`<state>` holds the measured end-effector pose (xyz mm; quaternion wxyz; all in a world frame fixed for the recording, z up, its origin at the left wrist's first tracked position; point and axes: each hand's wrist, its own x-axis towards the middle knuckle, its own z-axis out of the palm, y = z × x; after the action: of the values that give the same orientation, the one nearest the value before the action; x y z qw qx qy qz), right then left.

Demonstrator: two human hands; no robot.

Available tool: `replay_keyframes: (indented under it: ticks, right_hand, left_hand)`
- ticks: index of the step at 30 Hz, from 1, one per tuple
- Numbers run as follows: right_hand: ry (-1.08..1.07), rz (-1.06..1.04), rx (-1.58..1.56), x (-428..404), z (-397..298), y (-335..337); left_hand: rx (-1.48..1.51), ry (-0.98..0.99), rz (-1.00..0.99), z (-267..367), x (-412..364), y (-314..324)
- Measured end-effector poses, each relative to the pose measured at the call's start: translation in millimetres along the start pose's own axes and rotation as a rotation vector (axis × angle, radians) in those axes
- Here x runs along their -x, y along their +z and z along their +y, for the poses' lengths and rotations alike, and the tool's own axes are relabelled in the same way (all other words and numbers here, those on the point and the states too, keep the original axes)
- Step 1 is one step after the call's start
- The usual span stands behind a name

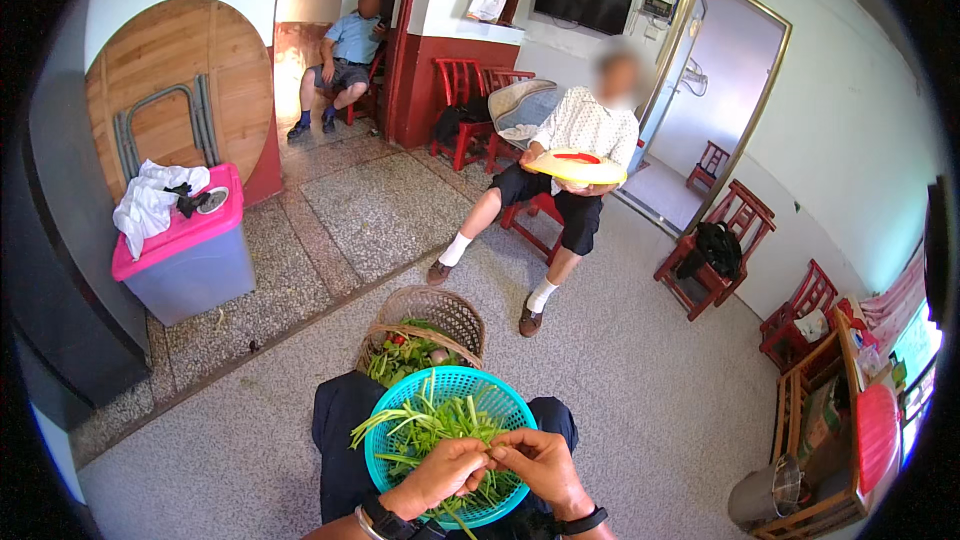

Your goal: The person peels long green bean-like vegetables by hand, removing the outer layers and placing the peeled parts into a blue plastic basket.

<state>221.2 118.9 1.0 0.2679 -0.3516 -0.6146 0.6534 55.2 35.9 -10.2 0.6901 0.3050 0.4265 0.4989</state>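
A turquoise plastic colander basket [523, 403] rests on my lap between my thighs. It holds a loose heap of leafy green stems [427, 424], and some pale stem ends stick out over its left rim. Above the heap, my left hand [442, 469] and my right hand [546, 469] meet at the fingertips. Both pinch a thin green stem, mostly hidden by the fingers. On the floor just beyond the colander stands a woven wicker basket [461, 311], with leafy greens [397, 360] and a few red and pale purple vegetables inside.
Facing me, a seated person [592, 127] holds a yellow-rimmed straw hat [574, 166]. Another person [351, 52] sits by the doorway. A pink-lidded storage bin [191, 270] stands left, before a folded round table [180, 67]. Red chairs [712, 262] and a metal bucket [761, 495] are right.
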Motion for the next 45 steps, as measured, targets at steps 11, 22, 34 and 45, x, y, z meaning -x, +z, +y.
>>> replay_keyframes:
  ticks: [11,22,34,45]
  right_hand:
    - [-0.127,0.161,-0.154,3.3,-2.0,18.2]
    - [-0.362,0.026,0.481,-10.7,-22.2,-5.1]
    - [-0.169,0.129,0.095,-32.7,2.9,17.3]
    - [-0.096,-0.148,0.422,-24.9,28.5,9.7]
  left_hand:
    - [0.304,0.047,0.199,-5.8,-5.9,-0.4]
    - [-0.133,0.141,0.032,6.7,-14.0,-1.6]
    - [0.051,0.124,0.339,25.7,-2.2,-31.9]
    - [-0.106,0.248,0.345,6.9,8.3,-60.6]
